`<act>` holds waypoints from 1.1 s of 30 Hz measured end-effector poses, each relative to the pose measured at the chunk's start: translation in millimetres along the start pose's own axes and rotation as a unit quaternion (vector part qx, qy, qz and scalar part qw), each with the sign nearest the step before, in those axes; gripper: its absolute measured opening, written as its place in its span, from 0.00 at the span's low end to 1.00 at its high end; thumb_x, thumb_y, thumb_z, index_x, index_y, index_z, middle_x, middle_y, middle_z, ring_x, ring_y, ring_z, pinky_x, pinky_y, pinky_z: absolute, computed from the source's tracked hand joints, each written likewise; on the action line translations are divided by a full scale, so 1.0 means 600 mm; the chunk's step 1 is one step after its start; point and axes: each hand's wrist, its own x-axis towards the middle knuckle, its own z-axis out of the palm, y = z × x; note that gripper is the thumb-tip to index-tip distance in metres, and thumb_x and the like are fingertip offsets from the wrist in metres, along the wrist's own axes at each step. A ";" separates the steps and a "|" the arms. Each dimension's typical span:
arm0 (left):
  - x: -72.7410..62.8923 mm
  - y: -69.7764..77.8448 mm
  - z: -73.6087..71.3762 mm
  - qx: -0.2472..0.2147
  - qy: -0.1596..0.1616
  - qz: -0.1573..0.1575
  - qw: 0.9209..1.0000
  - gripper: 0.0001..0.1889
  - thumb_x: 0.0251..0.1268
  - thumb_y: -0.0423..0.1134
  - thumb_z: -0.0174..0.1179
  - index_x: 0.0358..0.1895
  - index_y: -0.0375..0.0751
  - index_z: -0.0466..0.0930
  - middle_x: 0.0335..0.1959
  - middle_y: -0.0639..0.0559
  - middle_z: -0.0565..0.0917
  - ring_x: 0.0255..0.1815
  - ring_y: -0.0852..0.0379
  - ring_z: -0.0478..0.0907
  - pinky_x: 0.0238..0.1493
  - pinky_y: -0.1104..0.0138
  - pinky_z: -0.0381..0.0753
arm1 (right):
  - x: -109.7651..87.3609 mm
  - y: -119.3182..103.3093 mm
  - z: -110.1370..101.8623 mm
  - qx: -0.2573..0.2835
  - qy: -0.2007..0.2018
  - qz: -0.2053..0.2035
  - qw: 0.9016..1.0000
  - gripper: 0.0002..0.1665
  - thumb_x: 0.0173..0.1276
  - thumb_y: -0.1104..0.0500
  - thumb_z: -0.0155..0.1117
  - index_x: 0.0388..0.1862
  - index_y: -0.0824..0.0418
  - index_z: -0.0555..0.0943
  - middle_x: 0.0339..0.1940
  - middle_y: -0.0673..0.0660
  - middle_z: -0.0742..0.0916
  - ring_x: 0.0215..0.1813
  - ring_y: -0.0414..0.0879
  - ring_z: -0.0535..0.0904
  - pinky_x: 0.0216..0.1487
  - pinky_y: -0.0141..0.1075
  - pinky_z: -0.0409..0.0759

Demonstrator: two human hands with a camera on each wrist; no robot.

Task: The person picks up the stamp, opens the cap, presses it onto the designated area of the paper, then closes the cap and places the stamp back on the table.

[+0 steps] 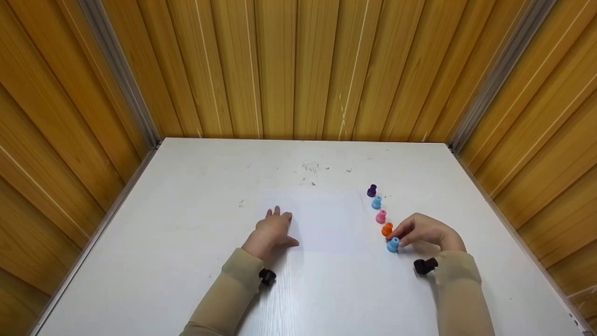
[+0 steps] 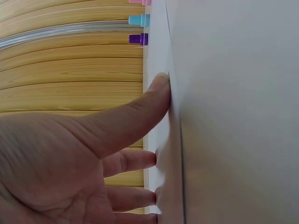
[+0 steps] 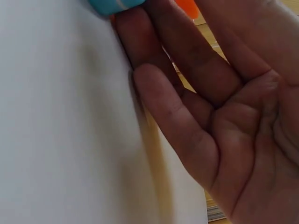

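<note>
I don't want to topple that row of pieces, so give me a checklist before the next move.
1. Left grip touching the white paper: ok.
2. Right grip at the nearest blue piece: ok, touching it.
3. Firmness of that hold: cannot tell.
4. Room between right grip and orange piece: not ok, very tight.
5. Pink piece, farther blue piece and purple piece upright: ok.

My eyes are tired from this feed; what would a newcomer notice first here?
Probably the slanting row of five colourful pieces on the right of the white table, with the right hand pinching the nearest, light-blue piece. Next, the left hand spread at the left side of the white sheet. Behind, a yellow slatted wall fills the head view's top.
</note>
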 end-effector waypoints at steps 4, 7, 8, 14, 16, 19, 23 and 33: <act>-0.003 0.000 0.001 -0.006 0.001 -0.002 1.000 0.48 0.56 0.52 0.77 0.78 0.42 0.65 0.83 0.32 0.53 0.85 0.32 0.47 0.81 0.39 0.58 | 0.001 0.004 0.000 0.006 -0.004 -0.004 1.000 0.17 0.61 0.58 0.79 0.49 0.60 0.91 0.48 0.57 0.93 0.49 0.48 0.84 0.52 0.29 0.84; -0.003 0.000 0.001 -0.004 -0.001 -0.004 1.000 0.48 0.56 0.52 0.77 0.78 0.43 0.65 0.83 0.32 0.52 0.85 0.33 0.47 0.81 0.39 0.59 | -0.001 0.003 -0.002 0.007 -0.005 -0.009 1.000 0.17 0.61 0.57 0.79 0.49 0.60 0.91 0.48 0.56 0.93 0.49 0.47 0.85 0.53 0.29 0.83; -0.003 -0.001 0.000 -0.003 -0.002 -0.005 1.000 0.48 0.56 0.52 0.77 0.79 0.43 0.64 0.83 0.32 0.52 0.85 0.33 0.47 0.80 0.38 0.60 | -0.002 0.003 -0.003 0.006 -0.005 -0.012 1.000 0.17 0.61 0.57 0.79 0.49 0.60 0.91 0.48 0.56 0.93 0.49 0.47 0.85 0.54 0.29 0.83; -0.002 -0.001 -0.001 0.003 -0.011 -0.008 1.000 0.48 0.57 0.53 0.76 0.80 0.45 0.63 0.84 0.33 0.50 0.86 0.34 0.46 0.80 0.37 0.60 | -0.012 -0.018 -0.012 0.012 -0.003 -0.053 0.998 0.17 0.64 0.60 0.76 0.50 0.65 0.89 0.48 0.55 0.93 0.45 0.43 0.85 0.51 0.29 0.85; -0.001 -0.001 -0.002 0.008 -0.010 -0.005 1.000 0.48 0.58 0.53 0.76 0.79 0.45 0.63 0.84 0.33 0.51 0.86 0.34 0.46 0.80 0.37 0.60 | -0.015 -0.031 -0.012 0.012 0.000 -0.076 0.997 0.17 0.65 0.60 0.75 0.51 0.67 0.89 0.47 0.54 0.93 0.44 0.42 0.85 0.50 0.29 0.85; 0.000 0.001 -0.003 0.020 -0.006 0.007 1.000 0.48 0.58 0.53 0.76 0.79 0.42 0.63 0.83 0.33 0.53 0.85 0.35 0.48 0.82 0.39 0.58 | -0.015 -0.055 -0.007 0.021 0.009 -0.105 0.994 0.17 0.67 0.60 0.74 0.51 0.69 0.88 0.48 0.54 0.93 0.46 0.40 0.88 0.52 0.29 0.86; 0.003 0.009 -0.003 0.019 0.012 0.039 0.999 0.47 0.62 0.55 0.73 0.79 0.37 0.62 0.82 0.34 0.58 0.85 0.38 0.53 0.84 0.44 0.57 | 0.001 -0.088 0.014 0.056 0.046 -0.117 0.991 0.19 0.68 0.59 0.73 0.53 0.70 0.86 0.50 0.54 0.93 0.50 0.40 0.90 0.55 0.29 0.86; 0.012 0.053 0.021 -0.301 0.086 0.188 0.931 0.31 0.67 0.47 0.70 0.69 0.36 0.77 0.66 0.41 0.83 0.68 0.44 0.80 0.71 0.54 0.79 | 0.078 -0.169 0.136 0.226 0.215 -0.147 0.939 0.21 0.68 0.62 0.73 0.57 0.72 0.84 0.50 0.52 0.93 0.53 0.39 0.89 0.61 0.30 0.85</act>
